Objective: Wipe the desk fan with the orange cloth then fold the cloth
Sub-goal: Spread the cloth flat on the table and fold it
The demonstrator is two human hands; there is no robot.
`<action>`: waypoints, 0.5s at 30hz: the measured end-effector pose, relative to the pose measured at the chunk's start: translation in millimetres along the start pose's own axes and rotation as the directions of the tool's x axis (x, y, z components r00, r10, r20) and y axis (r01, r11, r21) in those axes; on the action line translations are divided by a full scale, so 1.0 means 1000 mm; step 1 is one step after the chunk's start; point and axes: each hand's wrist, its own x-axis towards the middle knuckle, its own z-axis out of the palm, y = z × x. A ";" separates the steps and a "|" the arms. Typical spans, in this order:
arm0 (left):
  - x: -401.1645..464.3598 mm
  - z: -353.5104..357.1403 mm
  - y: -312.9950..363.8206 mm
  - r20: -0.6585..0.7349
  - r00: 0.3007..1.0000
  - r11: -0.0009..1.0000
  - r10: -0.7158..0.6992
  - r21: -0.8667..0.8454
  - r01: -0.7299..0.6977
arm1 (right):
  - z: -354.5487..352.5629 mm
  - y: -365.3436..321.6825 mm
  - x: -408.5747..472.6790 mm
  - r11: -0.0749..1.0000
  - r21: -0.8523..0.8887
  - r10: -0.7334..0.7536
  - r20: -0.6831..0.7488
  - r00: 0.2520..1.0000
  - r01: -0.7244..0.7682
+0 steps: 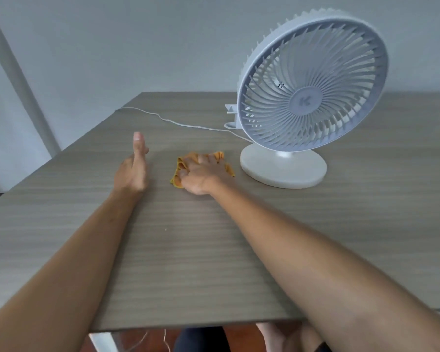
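The main risk from here is the desk fan [313, 97] itself. It stands tall on a small round base [283, 166], with a wide head tilted back above it, so a firm push with the cloth high on the grille would probably rock or slide it toward the far edge. Its thin white cable [168, 120] trails left across the table [188, 250]; an arm catching it could drag the fan. The left hand [134, 166] hovers open, thumb up, touching nothing, so nothing steadies the fan yet. A loose grab of the bunched cloth could also let a corner drop and snag in the grille slats.

The orange cloth [182, 165] lies crumpled on the table, just left of the fan's base and apart from it. The right hand [203, 174] rests on top of it, its fingers [211, 160] spread and curling into the fabric, gathering it. Folds show past the fingertips on the far side and beside the thumb on the left.
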 end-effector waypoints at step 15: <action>-0.091 -0.034 0.010 0.093 0.989 0.991 -0.117 -0.061 0.123 | 0.017 -0.012 -0.161 0.894 -0.018 -0.447 -0.040 0.893 0.447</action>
